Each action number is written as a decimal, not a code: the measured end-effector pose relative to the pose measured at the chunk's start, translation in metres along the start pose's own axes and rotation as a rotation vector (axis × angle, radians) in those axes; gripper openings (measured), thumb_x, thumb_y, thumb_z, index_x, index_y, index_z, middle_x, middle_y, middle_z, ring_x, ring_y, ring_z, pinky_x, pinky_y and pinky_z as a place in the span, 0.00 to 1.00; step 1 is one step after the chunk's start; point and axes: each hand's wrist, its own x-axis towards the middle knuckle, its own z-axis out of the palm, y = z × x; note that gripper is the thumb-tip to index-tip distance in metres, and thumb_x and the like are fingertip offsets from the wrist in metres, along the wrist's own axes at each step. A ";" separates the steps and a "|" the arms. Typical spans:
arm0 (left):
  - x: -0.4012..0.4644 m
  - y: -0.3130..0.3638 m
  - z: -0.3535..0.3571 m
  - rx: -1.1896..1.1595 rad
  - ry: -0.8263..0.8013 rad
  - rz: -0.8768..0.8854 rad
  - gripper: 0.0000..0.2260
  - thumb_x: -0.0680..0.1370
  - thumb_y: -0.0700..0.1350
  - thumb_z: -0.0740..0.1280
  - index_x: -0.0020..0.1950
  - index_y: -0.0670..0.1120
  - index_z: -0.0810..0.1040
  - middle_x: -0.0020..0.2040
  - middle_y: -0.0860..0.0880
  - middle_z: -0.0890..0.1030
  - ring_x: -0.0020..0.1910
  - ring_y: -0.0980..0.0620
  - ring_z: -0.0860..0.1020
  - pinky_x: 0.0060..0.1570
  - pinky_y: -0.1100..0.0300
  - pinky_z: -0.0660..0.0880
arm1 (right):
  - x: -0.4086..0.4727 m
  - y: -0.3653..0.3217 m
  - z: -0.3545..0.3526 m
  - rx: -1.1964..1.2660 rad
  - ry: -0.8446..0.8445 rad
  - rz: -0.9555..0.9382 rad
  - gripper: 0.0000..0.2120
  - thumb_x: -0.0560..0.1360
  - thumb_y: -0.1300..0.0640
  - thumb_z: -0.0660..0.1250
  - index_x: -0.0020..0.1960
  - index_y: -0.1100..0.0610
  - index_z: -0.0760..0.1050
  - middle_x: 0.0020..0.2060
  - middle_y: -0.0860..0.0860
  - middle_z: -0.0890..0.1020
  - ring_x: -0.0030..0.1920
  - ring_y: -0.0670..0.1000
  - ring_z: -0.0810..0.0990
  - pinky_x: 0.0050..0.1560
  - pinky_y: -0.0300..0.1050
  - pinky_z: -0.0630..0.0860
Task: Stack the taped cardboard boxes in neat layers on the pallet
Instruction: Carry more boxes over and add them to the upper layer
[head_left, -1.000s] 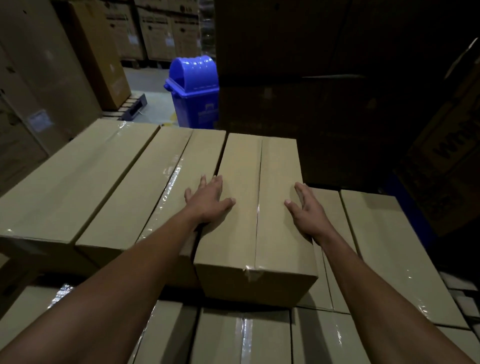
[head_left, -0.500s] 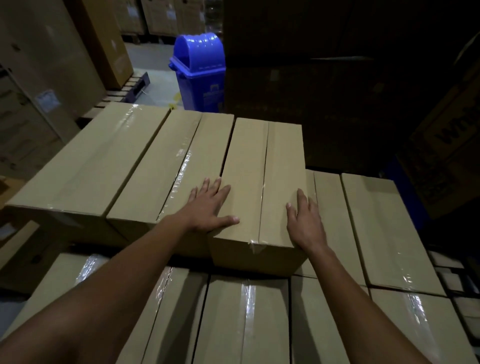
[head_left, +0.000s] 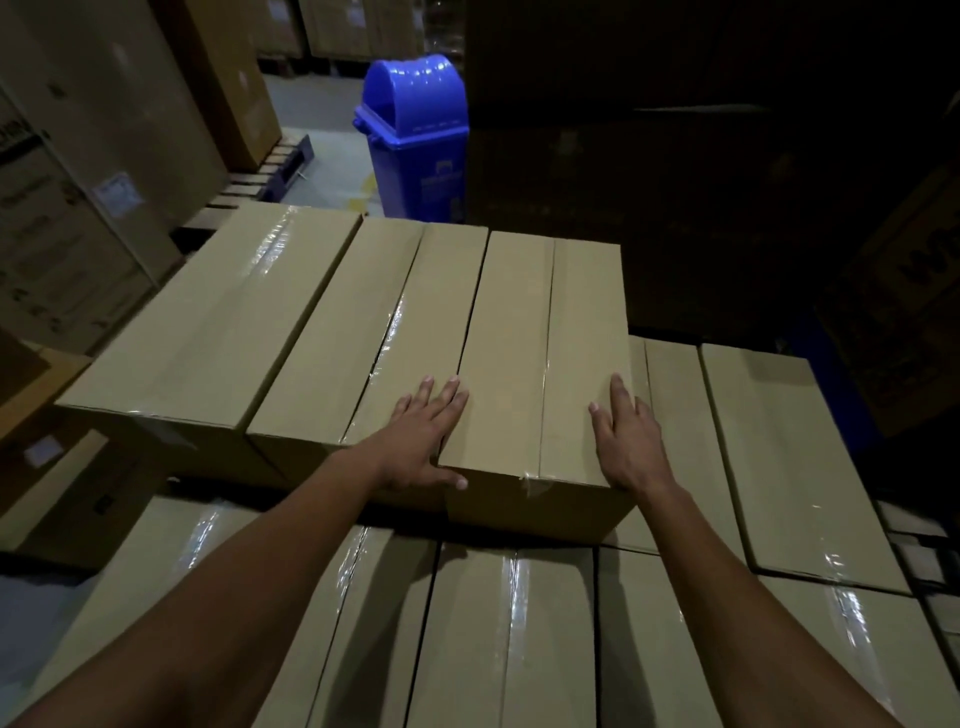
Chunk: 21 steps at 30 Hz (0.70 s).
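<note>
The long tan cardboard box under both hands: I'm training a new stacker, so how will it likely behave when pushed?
The long tan cardboard box probably slides as one stiff piece: its edges look crisp and its seam is taped. Tipping seems unlikely, since it lies long and low on the lower layer of boxes. The left hand and right hand lie flat on it, so its weight can't be judged.

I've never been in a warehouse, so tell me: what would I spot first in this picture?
You'd likely spot the bright blue bin at the back, the only strong colour. Then the person's left hand and right hand, flat on the top box in the middle, among shiny taped boxes.
</note>
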 end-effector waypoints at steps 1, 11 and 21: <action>0.000 0.000 0.000 -0.005 0.001 -0.001 0.57 0.73 0.71 0.69 0.84 0.52 0.33 0.82 0.51 0.29 0.79 0.44 0.27 0.79 0.43 0.35 | 0.001 0.000 0.000 -0.002 -0.001 0.001 0.30 0.86 0.41 0.52 0.85 0.43 0.46 0.81 0.61 0.58 0.79 0.65 0.60 0.75 0.63 0.63; 0.004 0.000 -0.002 -0.051 0.030 -0.006 0.57 0.73 0.65 0.74 0.84 0.50 0.37 0.83 0.51 0.34 0.80 0.46 0.31 0.77 0.48 0.35 | 0.010 -0.001 0.000 -0.019 0.003 0.002 0.30 0.86 0.41 0.52 0.85 0.44 0.45 0.81 0.61 0.58 0.79 0.65 0.61 0.74 0.63 0.64; 0.006 -0.004 0.001 -0.039 0.040 -0.001 0.57 0.73 0.62 0.75 0.85 0.47 0.38 0.84 0.48 0.36 0.82 0.43 0.34 0.79 0.43 0.40 | 0.010 -0.004 0.002 -0.048 0.017 -0.001 0.29 0.87 0.42 0.52 0.85 0.46 0.47 0.81 0.61 0.57 0.78 0.64 0.63 0.73 0.61 0.66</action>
